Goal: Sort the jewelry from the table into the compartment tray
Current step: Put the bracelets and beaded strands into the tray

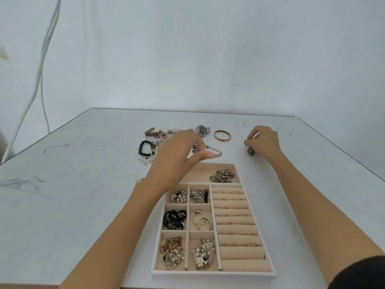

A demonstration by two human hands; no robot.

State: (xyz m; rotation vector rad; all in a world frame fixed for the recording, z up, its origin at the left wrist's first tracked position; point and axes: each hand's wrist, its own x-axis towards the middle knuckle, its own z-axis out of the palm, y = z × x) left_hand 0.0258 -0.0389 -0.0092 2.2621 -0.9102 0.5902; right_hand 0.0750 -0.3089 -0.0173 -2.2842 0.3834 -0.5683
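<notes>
The beige compartment tray (212,273) lies in front of me, its small cells holding chains, pearls and hoops, with rings on the rolls at the right. My left hand (177,155) hovers over the tray's far edge and pinches a thin silver bracelet (214,152) with small charms. My right hand (263,142) rests on the table to the right and grips a small dark reddish jewel (250,151). Loose on the table beyond lie a gold bangle (222,135), a steel watch (201,129) and a black bead bracelet (144,148).
More loose pieces sit at the far centre: a brown-strap watch (153,133) and small earrings (144,161). The table's far edge runs just behind them. White cables (39,80) hang at the left against the backdrop.
</notes>
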